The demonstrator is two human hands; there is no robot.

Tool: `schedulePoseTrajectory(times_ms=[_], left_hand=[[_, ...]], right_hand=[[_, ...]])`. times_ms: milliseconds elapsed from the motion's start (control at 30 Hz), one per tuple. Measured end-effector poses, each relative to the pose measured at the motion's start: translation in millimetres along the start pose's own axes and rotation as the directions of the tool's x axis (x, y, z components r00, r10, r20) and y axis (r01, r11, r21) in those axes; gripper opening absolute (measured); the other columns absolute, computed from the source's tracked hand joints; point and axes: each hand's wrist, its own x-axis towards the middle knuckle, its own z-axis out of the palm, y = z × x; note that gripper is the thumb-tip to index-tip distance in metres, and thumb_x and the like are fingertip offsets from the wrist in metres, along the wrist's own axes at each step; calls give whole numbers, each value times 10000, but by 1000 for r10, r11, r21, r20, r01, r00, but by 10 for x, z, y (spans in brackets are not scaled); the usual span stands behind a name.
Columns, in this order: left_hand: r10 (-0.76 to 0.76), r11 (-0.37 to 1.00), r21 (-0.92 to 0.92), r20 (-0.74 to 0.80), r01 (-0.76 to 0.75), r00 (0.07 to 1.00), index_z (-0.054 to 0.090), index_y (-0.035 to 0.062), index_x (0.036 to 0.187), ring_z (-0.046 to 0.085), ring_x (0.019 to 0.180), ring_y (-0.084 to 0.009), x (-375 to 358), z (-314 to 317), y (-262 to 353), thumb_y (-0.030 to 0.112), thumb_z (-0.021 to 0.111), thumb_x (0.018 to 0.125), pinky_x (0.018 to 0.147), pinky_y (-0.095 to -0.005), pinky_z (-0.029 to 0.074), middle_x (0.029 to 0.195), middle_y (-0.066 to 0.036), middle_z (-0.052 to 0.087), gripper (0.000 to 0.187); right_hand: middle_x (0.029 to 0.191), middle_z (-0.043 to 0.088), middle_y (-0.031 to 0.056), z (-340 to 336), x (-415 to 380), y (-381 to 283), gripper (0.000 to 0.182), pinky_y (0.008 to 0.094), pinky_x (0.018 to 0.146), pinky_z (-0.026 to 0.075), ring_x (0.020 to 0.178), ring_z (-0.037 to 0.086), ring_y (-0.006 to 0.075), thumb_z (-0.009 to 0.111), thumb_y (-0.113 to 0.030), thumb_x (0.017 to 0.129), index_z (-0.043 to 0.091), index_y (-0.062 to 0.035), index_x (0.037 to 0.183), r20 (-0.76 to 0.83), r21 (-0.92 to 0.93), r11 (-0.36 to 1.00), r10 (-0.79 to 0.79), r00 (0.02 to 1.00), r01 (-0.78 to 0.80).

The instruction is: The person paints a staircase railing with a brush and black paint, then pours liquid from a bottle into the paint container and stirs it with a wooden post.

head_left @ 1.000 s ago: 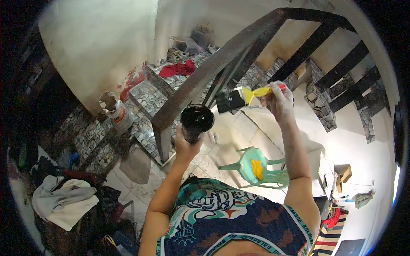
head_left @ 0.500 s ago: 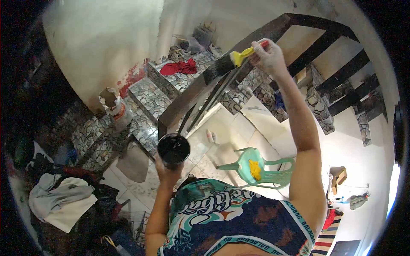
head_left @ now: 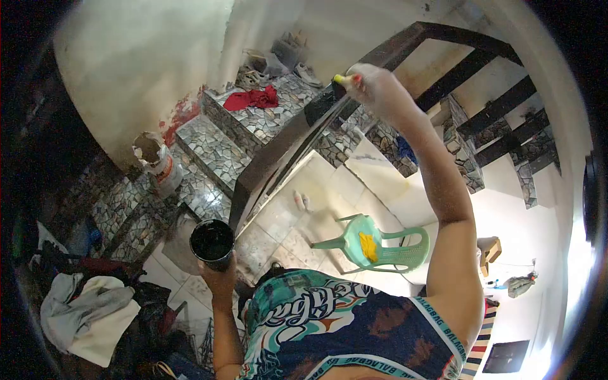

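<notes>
The right hand is raised at arm's length, its fingers closed around the yellow handle of a brush. Only the handle end and the dark head show clearly; the head lies against the top of the dark rail that slopes down beside the stairs. The brush projects from the thumb side of the fist, pointing left along the rail.

The left hand is held low and close to the body, its fingers wrapped around the lower wall of a cup. The cup stands upright with its mouth open to the camera; the contents are black and glossy. Cup and brush are well apart, the cup below and left of the brush.

Below, on the tiled floor, a green chair carries a yellow cloth. A red cloth lies on the upper landing. A torn sack stands at the foot of the stairs.
</notes>
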Motion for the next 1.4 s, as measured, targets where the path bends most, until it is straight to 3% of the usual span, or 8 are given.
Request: schedulePoseTrajectory(times_ms=[100,333,467,567,733,933,1167,1400], left_hand=[[-143,962,-233,15,142,990,586,-39,1219,672,1047,-303,-13,-34,-334,108,840,783,928,-398,526,1167,-165,669,525],[-68,961,266,-17,71,998,506,-41,1328,583,1239,-318,68,-373,-356,120,837,807,956,-446,528,1327,-211,578,638],[-79,996,-52,-78,75,994,431,-38,1407,548,1284,-335,134,-450,-490,115,836,807,1014,-460,498,1348,-232,551,739],[-215,903,-402,-115,152,970,403,-36,1432,550,1278,-351,59,-467,-822,98,835,802,1044,-452,477,1350,-234,546,776],[1,992,123,-97,11,995,398,-45,1432,563,1259,-363,88,-620,-580,73,830,794,1050,-432,465,1344,-233,551,779],[-119,992,25,-112,122,987,413,-47,1407,588,1222,-318,120,-571,-204,89,836,802,991,-411,507,1327,-213,559,750],[-181,972,115,-179,203,967,427,-65,1369,601,1192,-295,115,-425,179,105,806,843,965,-408,522,1330,-212,553,670],[-106,971,166,-335,169,936,452,-86,1360,573,1217,-297,57,-322,394,158,788,872,1051,-411,445,1300,-198,582,640]], right_hand=[[955,679,176,253,-111,-312,218,410,821,541,918,655,358,621,-235,983,675,-23,987,31,-61,972,-227,973,228],[893,633,116,688,-339,-1470,167,426,775,523,894,640,313,586,-225,952,596,-75,881,142,165,855,-514,846,492],[748,614,150,577,-206,-1341,228,444,693,510,730,655,327,643,-235,964,601,-21,897,25,526,842,-158,987,121],[776,664,35,566,-84,-783,100,289,640,509,693,604,99,659,-107,986,667,-11,959,33,538,842,22,999,-36],[839,682,22,210,171,473,214,289,672,516,738,616,98,653,-186,1011,698,15,1070,-80,244,940,263,962,-236],[847,695,214,-112,352,621,226,420,692,543,753,702,374,633,-242,980,668,-22,1020,-242,4,994,109,964,-112],[911,642,88,705,-157,-896,96,410,791,559,885,658,289,655,-126,850,654,-93,940,181,16,934,-354,918,357],[824,631,118,956,-453,-1562,139,401,695,550,799,669,289,664,-191,913,606,-66,889,-115,366,766,-526,843,528]])
